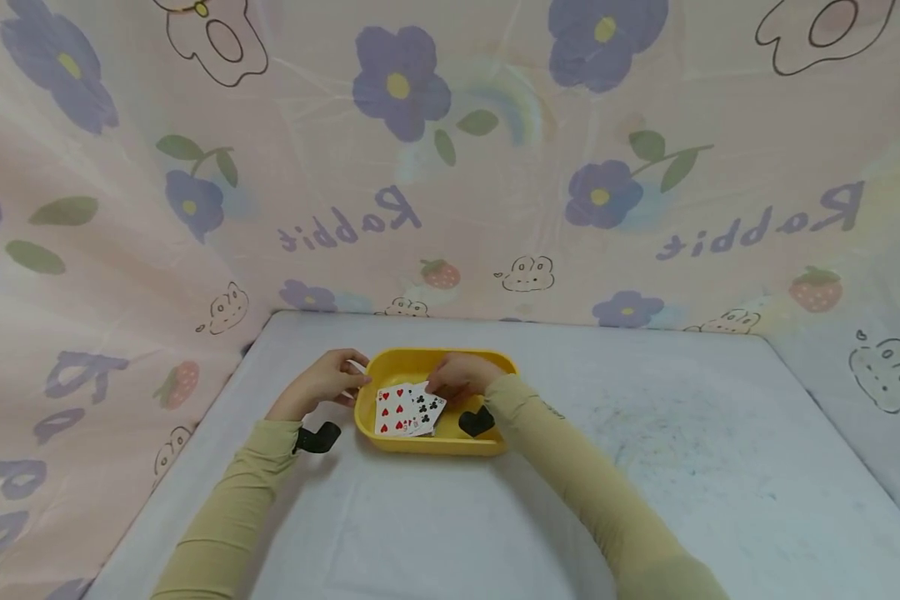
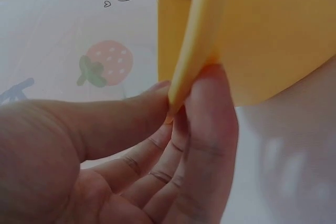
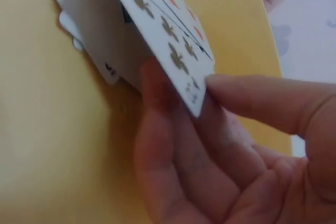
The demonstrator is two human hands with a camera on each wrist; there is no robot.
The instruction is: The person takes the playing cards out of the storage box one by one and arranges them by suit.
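A yellow tray [image 1: 420, 447] with rounded corners stands on the table. Its left rim is pinched between the thumb and fingers of my left hand [image 1: 328, 379], which the left wrist view shows close up. Inside the tray, my right hand [image 1: 461, 377] holds playing cards [image 3: 176, 40] by a corner, thumb on the face and fingers beneath. Clubs show on the held card, with a red-suited card [image 1: 392, 410] beside it toward the left end. Other cards [image 3: 79, 3] lie lower, against the tray floor, partly covered by the held ones.
A white-covered table [image 1: 690, 450] extends around the tray, with grey smudges on the right. Patterned curtain [image 1: 480, 192] with flowers and rabbits hangs behind and to the left. A black wrist strap piece [image 1: 318, 437] sticks out by the left cuff, another [image 1: 476, 422] by the right.
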